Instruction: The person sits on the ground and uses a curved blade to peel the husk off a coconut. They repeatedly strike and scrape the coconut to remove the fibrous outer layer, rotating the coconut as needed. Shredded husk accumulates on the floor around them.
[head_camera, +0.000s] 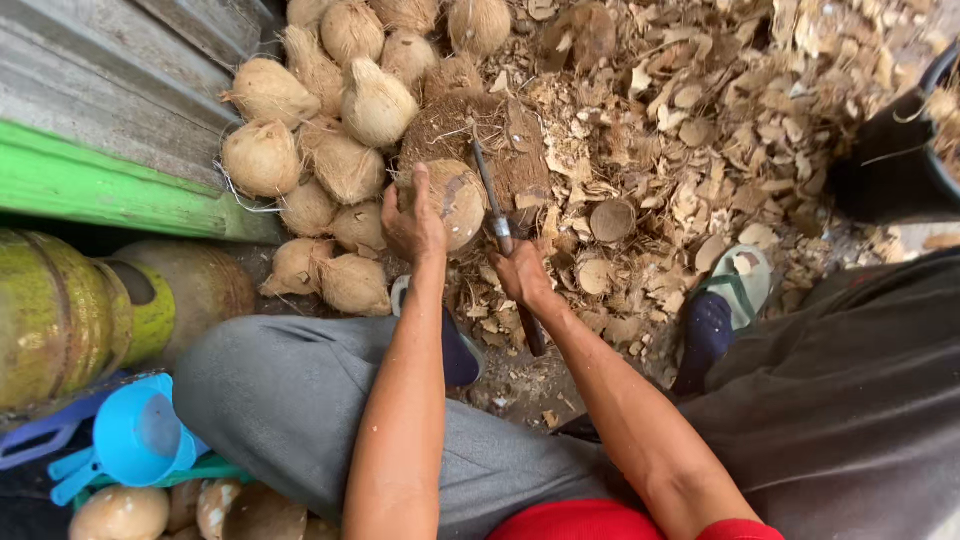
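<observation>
Knees bent in grey trousers frame your work, and just beyond them both hands are busy. Your left hand (413, 225) is clamped over the coconut (455, 200), holding it down on the fibrous chopping block (500, 140). Your right hand (520, 275) is closed round the handle of the knife (492, 195), whose blade stands against the nut's right side. Judging by the smooth brown patch showing beside your left fingers, this nut looks partly cleaned, with fibre left to trim. Left of and beyond your grip waits a pile of husk-covered coconuts (330, 110), apparently untouched. Right of the blade, shell chips and shavings (700, 130) cover the ground, so plenty seems already done.
</observation>
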